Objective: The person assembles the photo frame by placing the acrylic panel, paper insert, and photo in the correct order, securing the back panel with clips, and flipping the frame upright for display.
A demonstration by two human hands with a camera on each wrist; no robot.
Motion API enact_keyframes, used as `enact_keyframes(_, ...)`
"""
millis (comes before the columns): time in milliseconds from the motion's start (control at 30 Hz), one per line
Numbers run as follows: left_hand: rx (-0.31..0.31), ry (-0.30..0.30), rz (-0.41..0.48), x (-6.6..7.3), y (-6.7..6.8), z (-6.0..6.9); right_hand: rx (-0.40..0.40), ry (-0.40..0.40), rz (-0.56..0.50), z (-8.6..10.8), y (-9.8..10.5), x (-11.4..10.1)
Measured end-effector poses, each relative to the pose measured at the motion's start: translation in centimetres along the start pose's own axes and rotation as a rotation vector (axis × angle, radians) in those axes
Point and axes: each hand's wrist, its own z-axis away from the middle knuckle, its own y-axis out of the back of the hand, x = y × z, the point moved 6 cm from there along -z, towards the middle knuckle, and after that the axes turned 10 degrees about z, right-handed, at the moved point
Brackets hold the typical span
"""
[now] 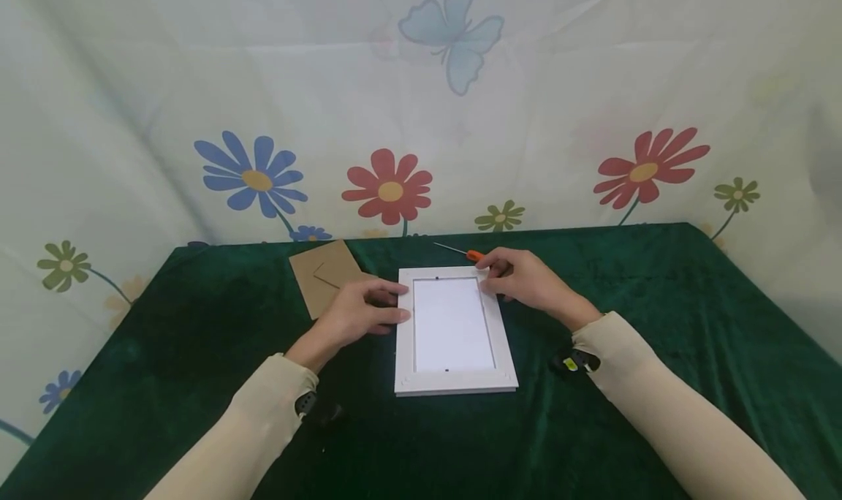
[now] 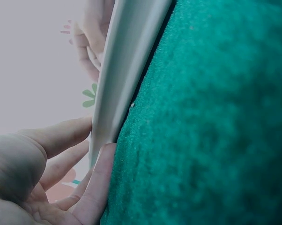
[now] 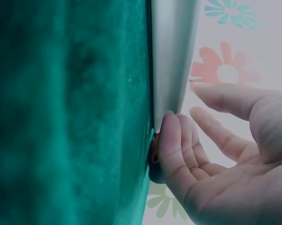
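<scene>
A white picture frame [image 1: 404, 339] lies flat on the green cloth, a plain white panel [image 1: 452, 324] inside its border. At its left edge my left hand [image 1: 358, 310] grips the border, thumb and index on the face, other fingers low against the side [image 2: 100, 173]. My right hand [image 1: 526, 277] is at the upper right corner. Some of its fingers touch the frame's side [image 3: 171, 56], while the thumb hovers by the rim, seemingly apart from it. Just behind that corner lies a screwdriver [image 1: 475, 255] with an orange and black handle, partly hidden by the right hand.
A brown kraft envelope [image 1: 316, 273] lies behind the left hand, left of the frame. Dark green velvet cloth [image 1: 217, 324] covers the table. A pale curtain [image 1: 526, 91] with printed flowers and a butterfly hangs behind its far edge.
</scene>
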Motion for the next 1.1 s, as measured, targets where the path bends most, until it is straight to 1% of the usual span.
enact_keyframes(200, -0.006, -0.016, -0.002, 0.0, 0.1, 0.2, -0.018, -0.066, -0.086, 0.2, 0.4, 1.0)
enact_keyframes(367, 0.004, -0.007, 0.0, -0.2, 0.1, 0.3, -0.06, -0.094, -0.157, 0.3, 0.3, 1.7)
enact_keyframes(567, 0.003, -0.006, 0.002, 0.0, 0.0, 0.4, -0.118, -0.128, -0.239, 0.2, 0.0, 2.8)
enact_keyframes(700, 0.003, 0.0, 0.0, 0.0, 0.1, 0.3, -0.148, -0.136, -0.257, 0.2, -0.2, 3.1)
enact_keyframes(767, 0.005, 0.001, -0.002, 0.0, 0.1, 0.3, -0.158, -0.132, -0.25, 0.2, -0.2, 3.1)
enact_keyframes(967, 0.013, 0.001, -0.01, 0.2, 0.1, 0.2, -0.161, -0.107, -0.224, 0.1, -0.1, 3.1)
enact_keyframes(1100, 0.004, 0.016, -0.015, 0.3, 0.1, 0.2, -0.165, -0.099, -0.209, 0.1, -0.1, 3.0)
